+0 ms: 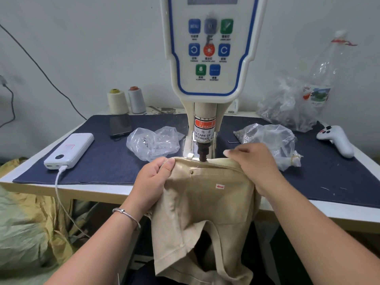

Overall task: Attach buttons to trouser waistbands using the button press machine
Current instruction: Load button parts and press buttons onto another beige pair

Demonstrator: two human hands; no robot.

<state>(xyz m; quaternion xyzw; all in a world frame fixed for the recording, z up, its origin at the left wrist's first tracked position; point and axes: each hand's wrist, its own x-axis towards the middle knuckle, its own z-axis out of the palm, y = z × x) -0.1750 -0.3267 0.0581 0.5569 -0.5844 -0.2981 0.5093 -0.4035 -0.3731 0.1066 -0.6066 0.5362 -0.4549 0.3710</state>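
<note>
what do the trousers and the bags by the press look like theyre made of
Trousers: beige woven cloth, probably cotton, matte, with soft folds and stitched seams. Bags: thin clear plastic film, glossy and crinkled, contents showing through.

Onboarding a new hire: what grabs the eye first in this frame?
The white button press machine with its blue-edged keypad towers at centre, its punch right at the waistband of the beige trousers. The left hand and right hand grip that waistband on either side, fingers near the punch, under a finger-warning label.
</note>
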